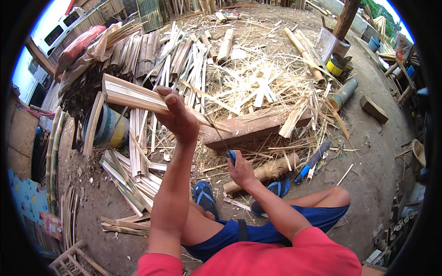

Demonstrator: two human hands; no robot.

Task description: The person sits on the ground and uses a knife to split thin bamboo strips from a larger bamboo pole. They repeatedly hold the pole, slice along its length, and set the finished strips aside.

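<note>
My left hand [180, 120] is closed around a split bamboo slat [133, 95], held at a slant. Its broad end points up to the left, and its narrow end comes down by the near edge of a thick wooden beam [251, 131]. In my right hand [241, 171] is a knife, gripped by its blue handle [231, 158]. The thin blade reaches up and left to the slat's narrow end and seems to touch it. Below the beam, a short round log [264, 174] lies by my feet.
Pale shavings [258, 83] heap beyond the beam. Split bamboo strips [138, 184] lie at left, near a dark bucket [108, 126]. To the right are a dark, long tool with a blue end [313, 161], a green bamboo section [343, 94] and a wood block [373, 109].
</note>
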